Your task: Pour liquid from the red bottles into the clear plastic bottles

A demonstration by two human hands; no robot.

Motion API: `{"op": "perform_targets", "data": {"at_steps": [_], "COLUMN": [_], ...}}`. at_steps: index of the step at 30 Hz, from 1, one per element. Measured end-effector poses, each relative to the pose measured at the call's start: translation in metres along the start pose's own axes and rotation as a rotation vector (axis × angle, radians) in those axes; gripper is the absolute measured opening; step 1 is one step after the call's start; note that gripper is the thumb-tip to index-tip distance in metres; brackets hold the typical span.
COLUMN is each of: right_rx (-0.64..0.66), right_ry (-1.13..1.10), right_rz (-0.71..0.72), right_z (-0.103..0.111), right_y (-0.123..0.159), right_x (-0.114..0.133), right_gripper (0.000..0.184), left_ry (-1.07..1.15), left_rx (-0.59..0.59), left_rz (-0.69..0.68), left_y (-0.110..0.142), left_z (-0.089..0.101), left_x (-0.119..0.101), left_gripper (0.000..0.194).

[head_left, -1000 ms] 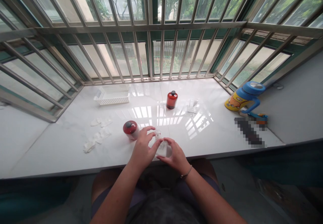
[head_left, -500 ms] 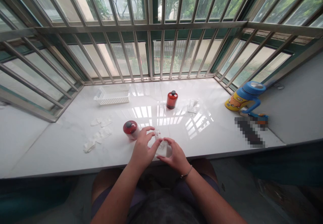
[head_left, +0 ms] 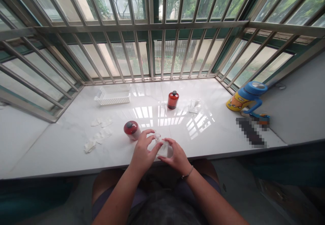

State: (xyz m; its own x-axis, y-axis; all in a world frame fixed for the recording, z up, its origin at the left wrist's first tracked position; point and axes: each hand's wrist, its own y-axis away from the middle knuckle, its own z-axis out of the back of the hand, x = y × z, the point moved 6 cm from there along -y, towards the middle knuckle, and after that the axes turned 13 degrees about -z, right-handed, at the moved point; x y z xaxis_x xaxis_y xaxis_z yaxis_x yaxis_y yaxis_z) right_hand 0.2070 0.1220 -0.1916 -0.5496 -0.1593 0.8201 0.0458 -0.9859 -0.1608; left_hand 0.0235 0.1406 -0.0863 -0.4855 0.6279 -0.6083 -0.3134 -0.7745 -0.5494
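Near the ledge's front edge, my right hand [head_left: 175, 154] is closed round the side of a small clear bottle [head_left: 164, 149] with something whitish low in it. My left hand [head_left: 145, 146] curves over the bottle's upper left, fingers bent round a clear stopper [head_left: 157, 136] at the top. Whether the stopper sits in the neck or just above it, I cannot tell. Just beyond my left fingers a red bottle with a dark cap [head_left: 131, 130] stands upright. Another red bottle [head_left: 173, 100] stands farther back.
A white perforated basket [head_left: 114, 99] sits at the back left. Crumpled white pieces [head_left: 98, 138] lie to the left. Clear plastic-looking items [head_left: 195, 106] lie right of the far bottle. A blue and yellow flask [head_left: 245, 98] stands at right, beside a blurred dark object [head_left: 251, 133]. Metal bars [head_left: 149, 55] enclose the back.
The clear stopper between my left fingers has shifted slightly and now shows its round top more plainly. My right hand and the bottle have hardly moved.
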Motion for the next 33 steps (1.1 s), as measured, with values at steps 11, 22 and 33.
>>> {"op": "perform_targets", "data": {"at_steps": [11,22,33], "right_rx": [-0.004,0.0,0.045], "right_ry": [-0.005,0.01,-0.031], "right_rz": [-0.005,0.0,0.113], "right_z": [-0.001,0.001,0.031], "right_y": [0.0,0.0,-0.001], "right_x": [-0.002,0.004,0.027], "right_gripper": [0.08,0.08,0.086], "left_ry": [0.004,-0.008,0.053], "left_rx": [0.11,-0.022,0.096], "left_rz": [0.032,0.008,0.031], "left_y": [0.0,-0.015,0.002], "left_z": [-0.014,0.015,-0.016], "left_x": [0.002,-0.013,0.003], "left_gripper": [0.014,0.025,0.023]}}
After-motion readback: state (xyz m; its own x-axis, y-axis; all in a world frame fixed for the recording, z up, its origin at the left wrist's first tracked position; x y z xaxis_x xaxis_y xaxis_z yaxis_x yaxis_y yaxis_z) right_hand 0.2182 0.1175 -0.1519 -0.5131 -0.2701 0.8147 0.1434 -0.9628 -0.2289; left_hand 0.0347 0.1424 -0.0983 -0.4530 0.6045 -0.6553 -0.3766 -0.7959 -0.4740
